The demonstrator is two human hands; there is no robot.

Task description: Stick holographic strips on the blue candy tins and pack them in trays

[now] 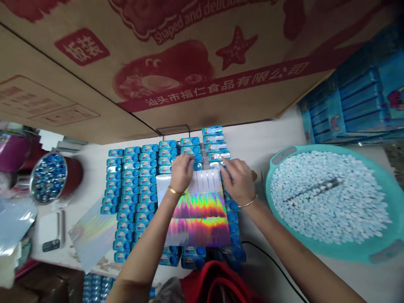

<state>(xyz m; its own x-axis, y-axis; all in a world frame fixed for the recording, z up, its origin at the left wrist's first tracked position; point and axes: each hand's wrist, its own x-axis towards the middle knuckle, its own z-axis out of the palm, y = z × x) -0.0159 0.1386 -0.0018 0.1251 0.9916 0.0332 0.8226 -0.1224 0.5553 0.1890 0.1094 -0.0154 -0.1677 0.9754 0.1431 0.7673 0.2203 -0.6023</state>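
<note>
1. The shiny sheet [199, 225] is laid over rows of blue boxes [147, 181], perhaps so that both hands can be served.
2. The left hand [182, 171] is held at the sheet's far edge, fingers bent; whether anything is pinched cannot be told.
3. The right hand [239, 179] is held by the sheet's far-right corner, its grip likewise unclear.
4. Right of the sheet, pale pieces [331, 214] are apparently contained by a basin's rim [334, 251].

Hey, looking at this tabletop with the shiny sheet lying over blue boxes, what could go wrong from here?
The shiny, rainbow-reflecting rectangular sheet lies over small blue rectangular boxes, so dragging it might push some out of line.
The right forearm runs close to the rounded teal plastic tub of small pale pieces; a careless swing could jostle it and perhaps spill some.
</note>
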